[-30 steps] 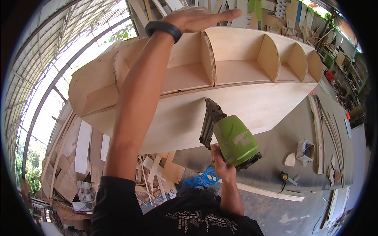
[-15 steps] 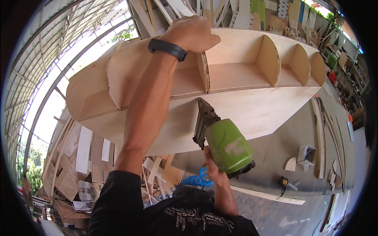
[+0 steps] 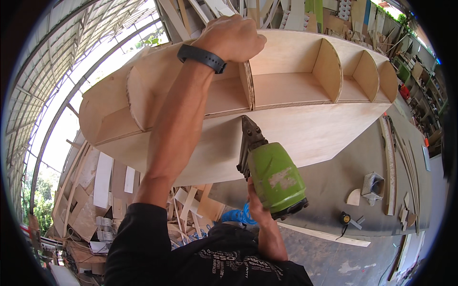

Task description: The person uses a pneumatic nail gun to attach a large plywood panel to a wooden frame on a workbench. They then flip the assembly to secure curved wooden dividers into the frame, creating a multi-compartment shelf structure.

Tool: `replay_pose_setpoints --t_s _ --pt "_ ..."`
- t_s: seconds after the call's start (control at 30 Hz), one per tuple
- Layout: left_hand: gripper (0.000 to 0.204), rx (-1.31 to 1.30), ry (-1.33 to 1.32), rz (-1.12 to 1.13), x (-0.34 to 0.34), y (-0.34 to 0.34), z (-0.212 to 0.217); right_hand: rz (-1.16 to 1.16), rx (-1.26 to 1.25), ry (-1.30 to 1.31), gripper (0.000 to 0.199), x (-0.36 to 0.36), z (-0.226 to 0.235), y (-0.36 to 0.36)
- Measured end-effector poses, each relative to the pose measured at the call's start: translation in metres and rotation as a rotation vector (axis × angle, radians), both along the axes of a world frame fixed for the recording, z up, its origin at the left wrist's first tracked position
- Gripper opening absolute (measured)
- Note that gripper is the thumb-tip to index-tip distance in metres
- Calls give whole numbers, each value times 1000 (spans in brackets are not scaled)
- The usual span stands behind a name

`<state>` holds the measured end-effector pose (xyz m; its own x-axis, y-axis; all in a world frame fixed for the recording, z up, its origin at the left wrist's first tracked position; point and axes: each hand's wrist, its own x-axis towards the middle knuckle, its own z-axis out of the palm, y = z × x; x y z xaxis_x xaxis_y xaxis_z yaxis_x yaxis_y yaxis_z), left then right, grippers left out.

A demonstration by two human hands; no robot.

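Note:
A plywood shelf unit (image 3: 286,86) with curved dividers stands on its edge in front of me, its open compartments facing up and away. My left hand (image 3: 231,38) is closed over its far top edge, at the upper end of the middle divider (image 3: 248,86); the fingertips are hidden behind the wood. Below, my right hand (image 3: 257,205) grips a green nail gun (image 3: 276,176) by its handle, mostly hidden under the tool's body. The dark nose of the nail gun points at the unit's near panel (image 3: 296,128), just under the shelf edge in line with that divider; contact cannot be made out.
The grey worktable (image 3: 324,190) carries a tape measure (image 3: 345,218), a small box-shaped piece (image 3: 373,186), a wood offcut (image 3: 353,197) and long strips (image 3: 389,167). A blue air hose (image 3: 238,215) coils beside my body. Scrap boards (image 3: 102,178) lie at left; more lean at the back.
The nail gun's nose has shifted very slightly upward against the panel. Both hands keep their holds, and the view has moved a little.

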<state>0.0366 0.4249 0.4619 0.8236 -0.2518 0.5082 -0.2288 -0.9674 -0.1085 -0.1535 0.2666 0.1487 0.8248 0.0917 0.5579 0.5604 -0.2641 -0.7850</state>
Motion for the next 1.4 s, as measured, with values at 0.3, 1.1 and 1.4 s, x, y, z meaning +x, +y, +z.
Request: replay_pose_setpoints --t_s 0.3,1.1,1.4 --pt "44 24 91 108 -11 -13 6 77 -63 111 15 -11 26 -4" --pt "46 134 20 32 12 1 -5 69 -30 47 25 -10 21 9" --pt "46 90 -28 106 -16 -12 2 99 85 -22 19 -15 25 12"
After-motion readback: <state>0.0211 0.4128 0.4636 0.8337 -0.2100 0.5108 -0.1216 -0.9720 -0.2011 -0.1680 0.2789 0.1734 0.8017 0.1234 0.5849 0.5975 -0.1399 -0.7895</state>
